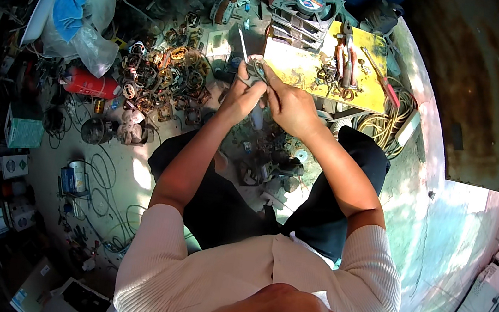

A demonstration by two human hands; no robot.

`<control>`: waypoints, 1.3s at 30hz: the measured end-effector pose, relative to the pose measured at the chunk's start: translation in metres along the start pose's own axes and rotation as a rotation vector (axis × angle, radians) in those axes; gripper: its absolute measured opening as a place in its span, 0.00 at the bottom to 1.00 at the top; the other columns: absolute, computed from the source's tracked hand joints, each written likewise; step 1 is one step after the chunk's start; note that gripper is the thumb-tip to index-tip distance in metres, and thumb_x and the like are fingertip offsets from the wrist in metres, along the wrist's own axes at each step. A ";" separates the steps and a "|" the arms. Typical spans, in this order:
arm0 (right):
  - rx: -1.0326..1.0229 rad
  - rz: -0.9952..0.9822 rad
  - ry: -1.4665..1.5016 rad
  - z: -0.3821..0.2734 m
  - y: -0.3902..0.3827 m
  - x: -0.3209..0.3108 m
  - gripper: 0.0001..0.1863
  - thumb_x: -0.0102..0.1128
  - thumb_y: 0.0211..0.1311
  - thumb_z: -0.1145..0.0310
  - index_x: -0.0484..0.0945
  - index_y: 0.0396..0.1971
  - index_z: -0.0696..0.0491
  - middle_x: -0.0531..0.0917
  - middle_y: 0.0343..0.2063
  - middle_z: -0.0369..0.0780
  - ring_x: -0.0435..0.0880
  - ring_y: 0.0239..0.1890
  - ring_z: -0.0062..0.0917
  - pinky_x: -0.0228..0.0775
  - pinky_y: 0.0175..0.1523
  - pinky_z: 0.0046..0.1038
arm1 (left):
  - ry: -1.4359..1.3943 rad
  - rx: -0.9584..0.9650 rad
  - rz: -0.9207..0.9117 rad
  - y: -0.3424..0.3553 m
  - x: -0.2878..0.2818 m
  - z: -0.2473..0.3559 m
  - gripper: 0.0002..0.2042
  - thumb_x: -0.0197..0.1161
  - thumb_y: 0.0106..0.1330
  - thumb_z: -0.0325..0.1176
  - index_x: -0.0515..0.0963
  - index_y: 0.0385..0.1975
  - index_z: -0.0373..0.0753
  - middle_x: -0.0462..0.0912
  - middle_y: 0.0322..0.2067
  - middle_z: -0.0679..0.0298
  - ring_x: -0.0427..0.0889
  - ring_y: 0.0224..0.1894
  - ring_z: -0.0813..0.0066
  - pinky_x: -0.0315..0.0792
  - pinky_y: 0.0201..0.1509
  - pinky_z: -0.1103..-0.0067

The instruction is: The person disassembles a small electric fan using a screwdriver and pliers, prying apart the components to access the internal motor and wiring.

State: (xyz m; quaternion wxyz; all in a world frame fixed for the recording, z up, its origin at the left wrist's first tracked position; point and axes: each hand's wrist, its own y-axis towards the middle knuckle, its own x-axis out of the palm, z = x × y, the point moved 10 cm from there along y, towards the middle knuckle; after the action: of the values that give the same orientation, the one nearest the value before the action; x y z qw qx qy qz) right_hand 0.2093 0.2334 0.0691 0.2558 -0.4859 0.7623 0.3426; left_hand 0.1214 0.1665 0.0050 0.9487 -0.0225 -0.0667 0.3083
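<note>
Both my hands meet in front of me, left of a yellow board (288, 62). Between them is a small grey metal part (255, 71), mostly covered by fingers, its exact kind unclear. My left hand (243, 99) is closed round its near left side. My right hand (294, 110) grips it from the right, forefinger stretched along the top. A thin pale metal strip or blade (242, 44) sticks up beside my left fingers; which hand holds it I cannot tell. On the board lie pliers (349, 52), a red-handled screwdriver (391, 92) and small loose metal pieces (328, 72).
A grey cooling fan (310, 3) stands at the board's far edge. Copper-wound motor parts (172, 72) heap on the floor at left, near a red cylinder (89, 82). Coiled yellowish cable (387, 132) lies right of my knee; dark wires (107, 190) trail at lower left.
</note>
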 end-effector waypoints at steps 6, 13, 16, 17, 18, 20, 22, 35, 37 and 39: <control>-0.118 0.122 -0.221 0.000 -0.014 0.020 0.31 0.60 0.58 0.68 0.70 0.63 0.60 0.86 0.29 0.50 0.86 0.32 0.42 0.78 0.41 0.40 | 0.338 0.037 0.094 -0.002 -0.006 -0.003 0.22 0.55 0.67 0.29 0.60 0.60 0.39 0.78 0.37 0.60 0.80 0.30 0.74 0.75 0.32 0.74; -0.107 -0.003 -0.128 0.011 -0.010 0.023 0.29 0.58 0.60 0.68 0.71 0.63 0.56 0.85 0.27 0.50 0.86 0.30 0.42 0.77 0.38 0.42 | 0.207 -0.094 0.062 -0.005 -0.011 -0.024 0.18 0.55 0.68 0.31 0.60 0.55 0.38 0.79 0.35 0.59 0.81 0.24 0.70 0.76 0.31 0.73; -0.008 -0.160 -0.128 0.010 -0.004 0.020 0.28 0.56 0.60 0.69 0.72 0.63 0.52 0.85 0.26 0.49 0.86 0.31 0.43 0.77 0.39 0.42 | 0.193 -0.083 0.015 -0.009 -0.010 -0.022 0.17 0.54 0.69 0.31 0.60 0.54 0.38 0.79 0.37 0.58 0.83 0.27 0.70 0.77 0.31 0.73; 0.031 -0.215 -0.136 0.012 -0.005 0.020 0.28 0.56 0.61 0.69 0.73 0.63 0.51 0.85 0.26 0.48 0.86 0.31 0.43 0.77 0.39 0.42 | 0.183 -0.084 0.009 -0.010 -0.008 -0.020 0.17 0.53 0.69 0.31 0.60 0.54 0.38 0.79 0.38 0.58 0.83 0.28 0.70 0.78 0.32 0.73; 0.019 -0.231 -0.123 0.013 -0.005 0.020 0.27 0.56 0.60 0.69 0.74 0.62 0.50 0.85 0.26 0.48 0.86 0.32 0.43 0.77 0.40 0.42 | 0.172 -0.086 0.003 -0.012 -0.005 -0.017 0.17 0.53 0.69 0.31 0.60 0.54 0.38 0.79 0.39 0.58 0.84 0.29 0.70 0.78 0.32 0.73; -0.005 -0.263 -0.098 0.017 -0.004 0.018 0.26 0.55 0.60 0.70 0.76 0.60 0.49 0.85 0.27 0.47 0.85 0.32 0.43 0.77 0.41 0.41 | 0.148 -0.095 -0.044 -0.012 0.000 -0.018 0.16 0.52 0.70 0.31 0.60 0.54 0.38 0.79 0.40 0.58 0.84 0.31 0.70 0.79 0.33 0.73; -0.021 -0.279 -0.062 0.018 -0.003 0.014 0.20 0.57 0.61 0.70 0.80 0.54 0.51 0.84 0.30 0.49 0.84 0.34 0.46 0.77 0.41 0.41 | 0.119 -0.112 -0.126 -0.012 0.004 -0.025 0.16 0.51 0.70 0.31 0.60 0.55 0.38 0.79 0.40 0.58 0.85 0.33 0.70 0.80 0.34 0.72; -0.053 -0.522 0.065 0.027 -0.006 0.014 0.15 0.57 0.62 0.71 0.83 0.48 0.53 0.83 0.32 0.52 0.81 0.36 0.50 0.75 0.43 0.41 | 0.257 -0.263 -0.163 -0.025 0.000 -0.054 0.21 0.46 0.71 0.29 0.57 0.64 0.40 0.81 0.40 0.57 0.82 0.31 0.74 0.78 0.32 0.77; -0.041 -0.564 0.091 0.033 -0.010 0.012 0.16 0.56 0.64 0.70 0.82 0.51 0.52 0.83 0.34 0.53 0.81 0.36 0.49 0.74 0.43 0.39 | 0.528 -0.318 -0.215 -0.032 0.002 -0.039 0.24 0.47 0.70 0.30 0.55 0.66 0.41 0.82 0.43 0.55 0.81 0.30 0.75 0.77 0.31 0.78; -0.034 -0.523 0.161 0.034 -0.011 0.009 0.17 0.55 0.67 0.69 0.80 0.55 0.51 0.83 0.35 0.53 0.82 0.36 0.46 0.74 0.44 0.36 | 0.146 -0.329 -0.205 -0.040 0.010 -0.024 0.24 0.46 0.69 0.33 0.57 0.66 0.40 0.82 0.45 0.52 0.79 0.29 0.77 0.76 0.30 0.80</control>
State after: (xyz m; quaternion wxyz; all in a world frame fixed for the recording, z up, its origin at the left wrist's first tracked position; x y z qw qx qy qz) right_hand 0.2178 0.2517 0.0378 0.2660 -0.6960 0.6232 0.2377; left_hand 0.1564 0.1404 -0.0143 0.9609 -0.1927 -0.0490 0.1927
